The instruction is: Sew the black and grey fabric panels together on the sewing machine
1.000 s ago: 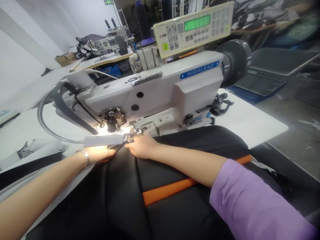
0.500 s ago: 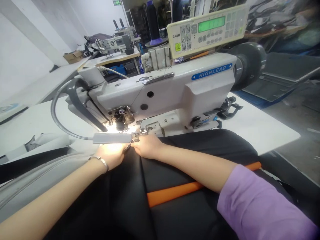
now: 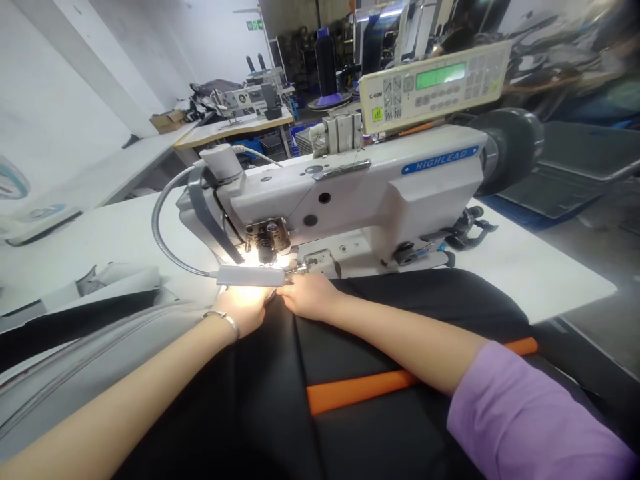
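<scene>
A black padded cover [image 3: 360, 427] with an orange strip [image 3: 360, 392] lies across my lap and up onto the sewing machine table. My left hand [image 3: 245, 310], a bracelet at its wrist, is closed on the cover's edge just below the lit needle area; glare and the lamp partly cover its fingers. Close beside it on the right, my right hand [image 3: 313, 295] has its fingers curled in, pinching the same cover edge. Above both hands stands the white sewing machine [image 3: 360, 193], its presser foot area glowing. A grey lamp bar [image 3: 250, 276] hangs directly over my left fingers.
Grey fabric [image 3: 100, 360] spreads at the left of the white table [image 3: 550, 287]. A control panel [image 3: 435, 87] sits atop the machine, with the dark handwheel [image 3: 515, 150] at right. A thread cone [image 3: 327, 70] stands behind. Another sewing machine [image 3: 245, 100] is farther back.
The head view has shifted, so the machine and table sit lower and farther right in the picture. Both hands keep their hold on the cover near the needle.
</scene>
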The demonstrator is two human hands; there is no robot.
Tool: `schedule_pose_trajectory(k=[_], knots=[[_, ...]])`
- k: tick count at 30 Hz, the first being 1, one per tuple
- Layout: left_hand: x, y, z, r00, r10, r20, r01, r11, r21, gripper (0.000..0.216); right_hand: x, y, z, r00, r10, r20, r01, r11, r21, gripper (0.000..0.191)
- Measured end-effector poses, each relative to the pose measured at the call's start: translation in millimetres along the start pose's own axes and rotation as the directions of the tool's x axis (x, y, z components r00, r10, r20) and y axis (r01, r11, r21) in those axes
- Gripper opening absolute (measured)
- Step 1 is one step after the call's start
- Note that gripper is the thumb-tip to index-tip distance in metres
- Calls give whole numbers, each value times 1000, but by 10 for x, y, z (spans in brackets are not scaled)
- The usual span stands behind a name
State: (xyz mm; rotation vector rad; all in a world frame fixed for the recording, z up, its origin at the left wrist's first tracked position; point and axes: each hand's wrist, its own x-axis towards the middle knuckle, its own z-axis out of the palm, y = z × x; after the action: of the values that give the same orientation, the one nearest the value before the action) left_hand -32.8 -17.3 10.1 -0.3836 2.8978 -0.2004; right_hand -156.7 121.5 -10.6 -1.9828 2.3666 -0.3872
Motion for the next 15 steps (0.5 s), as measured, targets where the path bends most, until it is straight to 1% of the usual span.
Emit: schedule_pose_trajectory(k=[5, 11, 13, 15], knots=[[2, -18, -16, 1000, -3, 19, 4, 999, -41, 52, 2, 7, 10, 1000, 15, -6, -15, 1000, -4, 31], [-10, -24, -22, 1000, -15, 4, 15, 996, -87, 61, -2, 18, 22, 1000, 18, 11, -18, 1000, 21, 32], [-7, -28, -10, 1000, -13, 13, 15, 996, -84, 58, -5, 15, 23, 1000, 22, 13, -22, 1000, 10, 31], [3, -48, 1, 999, -11, 34, 14, 995, -96, 51, -9, 7, 20, 1000, 27, 8, -27, 1000, 1, 31]])
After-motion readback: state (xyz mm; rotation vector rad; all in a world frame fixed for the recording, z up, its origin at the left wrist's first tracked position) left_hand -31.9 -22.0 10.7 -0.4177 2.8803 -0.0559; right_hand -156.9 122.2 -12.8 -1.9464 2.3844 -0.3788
